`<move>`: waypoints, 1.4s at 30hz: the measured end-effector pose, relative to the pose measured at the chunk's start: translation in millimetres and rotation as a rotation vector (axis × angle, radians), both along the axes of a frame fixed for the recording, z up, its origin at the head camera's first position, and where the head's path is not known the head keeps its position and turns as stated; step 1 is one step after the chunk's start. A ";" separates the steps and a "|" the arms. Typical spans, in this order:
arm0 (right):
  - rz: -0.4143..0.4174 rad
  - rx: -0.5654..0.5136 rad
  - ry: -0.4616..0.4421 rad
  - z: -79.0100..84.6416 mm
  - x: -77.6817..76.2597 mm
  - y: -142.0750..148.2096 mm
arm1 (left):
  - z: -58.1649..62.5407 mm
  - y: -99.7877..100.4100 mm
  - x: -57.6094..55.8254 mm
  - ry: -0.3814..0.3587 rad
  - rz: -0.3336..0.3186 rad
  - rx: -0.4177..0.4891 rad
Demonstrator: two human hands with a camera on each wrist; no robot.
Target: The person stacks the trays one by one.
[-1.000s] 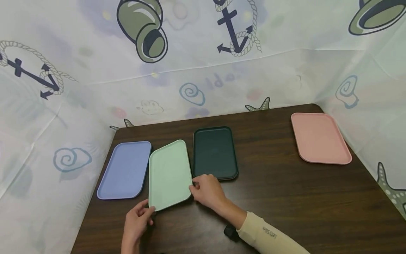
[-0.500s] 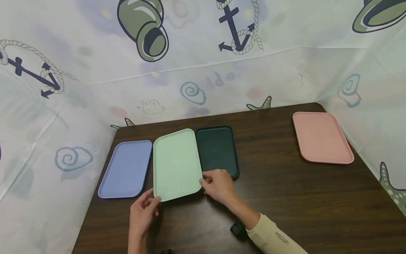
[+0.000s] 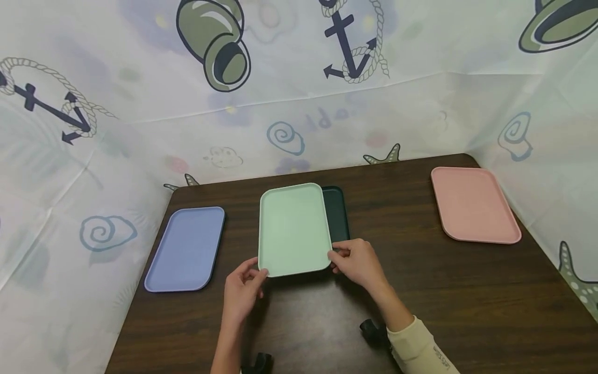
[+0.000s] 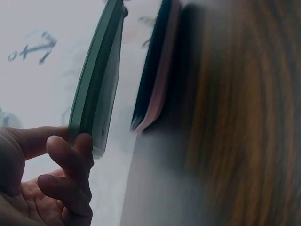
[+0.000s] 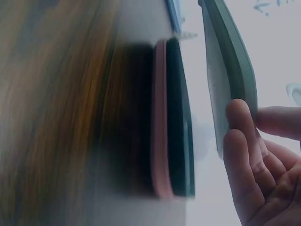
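Observation:
A light green tray (image 3: 294,228) is held level in the air by both hands, overlapping a dark green tray (image 3: 337,215) in the head view. My left hand (image 3: 241,291) pinches its near left corner between thumb and fingers. At the near right corner, my right hand (image 3: 359,262) grips the rim the same way. Both wrist views show a gap between the lifted tray (image 5: 230,61) and the dark green tray (image 5: 178,117), which lies on top of a pink tray (image 5: 161,117) on the table.
To the left lies a blue tray (image 3: 187,249) on the brown wooden table (image 3: 420,291). A separate pink tray (image 3: 475,205) lies at the far right edge. Behind the table hangs a white cloth (image 3: 299,114) printed with anchors and shells.
Both hands have lifted the light green tray from beside the blue tray and carried it right and away from me, over the dark green tray. It has also turned straighter.

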State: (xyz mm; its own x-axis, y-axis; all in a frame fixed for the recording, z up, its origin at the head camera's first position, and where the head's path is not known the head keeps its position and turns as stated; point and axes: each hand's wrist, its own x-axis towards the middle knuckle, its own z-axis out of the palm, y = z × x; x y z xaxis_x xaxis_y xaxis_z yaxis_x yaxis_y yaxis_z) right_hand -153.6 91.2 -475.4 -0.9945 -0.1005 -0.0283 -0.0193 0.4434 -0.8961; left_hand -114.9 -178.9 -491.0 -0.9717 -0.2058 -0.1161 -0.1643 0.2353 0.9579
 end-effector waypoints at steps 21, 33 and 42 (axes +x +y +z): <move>-0.057 -0.005 -0.089 -28.5 -14.8 42.3 | -24.4 40.3 -30.1 0.077 -0.104 -0.207; -0.075 0.044 -0.076 -28.2 -12.4 41.3 | -26.9 42.6 -29.6 0.062 -0.113 -0.310; -0.076 0.068 -0.057 -30.7 -14.1 40.4 | -25.5 45.0 -27.5 0.018 -0.120 -0.349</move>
State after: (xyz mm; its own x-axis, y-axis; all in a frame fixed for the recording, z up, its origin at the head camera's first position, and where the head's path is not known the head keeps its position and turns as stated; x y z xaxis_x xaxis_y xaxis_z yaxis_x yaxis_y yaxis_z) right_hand -167.7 131.7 -506.1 -0.9958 -0.0203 -0.0888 0.0667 0.5015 -0.8626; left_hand -142.3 -133.8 -516.5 -0.9926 -0.1145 -0.0415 -0.0994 0.5647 0.8193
